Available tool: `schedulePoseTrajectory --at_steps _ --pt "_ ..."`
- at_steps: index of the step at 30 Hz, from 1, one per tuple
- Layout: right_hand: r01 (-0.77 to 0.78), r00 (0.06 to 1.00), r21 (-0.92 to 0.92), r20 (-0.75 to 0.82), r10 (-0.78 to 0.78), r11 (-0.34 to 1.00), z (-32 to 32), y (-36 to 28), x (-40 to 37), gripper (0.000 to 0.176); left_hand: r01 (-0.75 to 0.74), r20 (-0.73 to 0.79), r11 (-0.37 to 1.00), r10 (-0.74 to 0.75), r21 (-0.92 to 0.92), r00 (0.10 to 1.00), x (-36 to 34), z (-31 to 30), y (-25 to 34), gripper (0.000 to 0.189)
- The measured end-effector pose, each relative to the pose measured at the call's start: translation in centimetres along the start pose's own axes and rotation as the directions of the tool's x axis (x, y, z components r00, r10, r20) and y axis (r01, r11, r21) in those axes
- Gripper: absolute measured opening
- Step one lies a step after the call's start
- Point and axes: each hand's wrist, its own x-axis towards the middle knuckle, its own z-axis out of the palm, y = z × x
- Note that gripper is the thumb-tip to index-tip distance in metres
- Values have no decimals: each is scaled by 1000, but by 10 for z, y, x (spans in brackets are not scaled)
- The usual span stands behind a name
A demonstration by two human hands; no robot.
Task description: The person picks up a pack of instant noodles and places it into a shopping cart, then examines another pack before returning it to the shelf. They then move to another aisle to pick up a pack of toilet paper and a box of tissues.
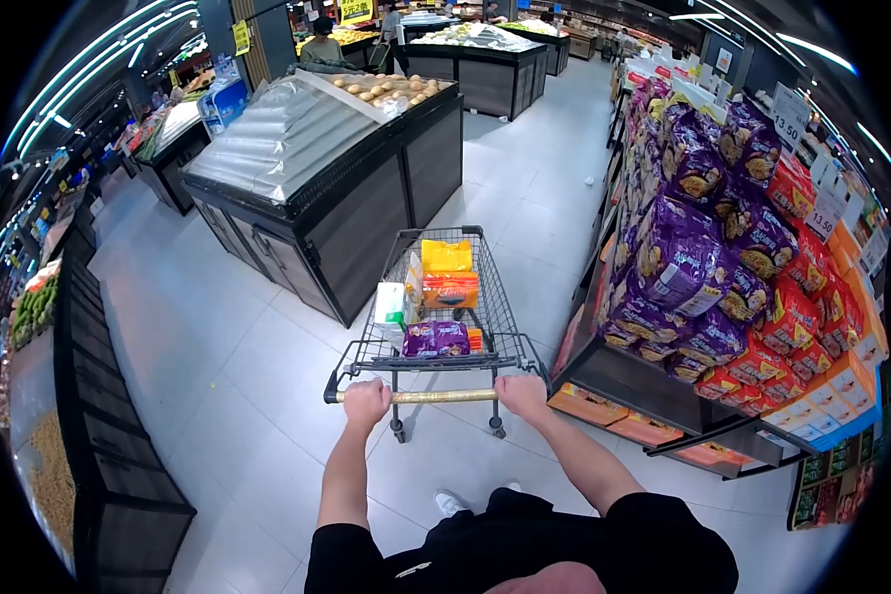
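My left hand (367, 401) is wrapped round the left end of the handle bar (436, 397) of a shopping cart (500, 327). Near the bar's right end, my right hand (522, 395) grips it too. Inside the wire basket lie a purple packet (436, 340) close to the handle, a white and green carton (390, 305) at the left, an orange packet (451, 291) in the middle and a yellow packet (446, 256) at the far end. A small orange item (475, 341) sits beside the purple packet.
A black display stand (366, 208) with a silvery cover is ahead on the left. Stacked purple noodle packs (678, 257) and red packs (792, 312) rise close on the right. A dark produce counter (119, 436) lines the left. Farther off are a person (322, 45) and more stands (485, 74).
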Motion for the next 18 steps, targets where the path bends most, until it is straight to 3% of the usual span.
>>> schedulePoseTrajectory --at_steps 10,15,18 --pt "-73 996 21 -54 74 997 6 -6 53 48 -65 -8 998 65 -5 998 74 28 -37 20" --pt "-65 984 40 -163 70 997 -1 -1 84 45 -91 41 995 92 -30 995 112 41 -45 21" --pt "-91 986 93 -133 103 991 6 11 105 43 -94 108 994 99 -47 989 139 47 -43 22"
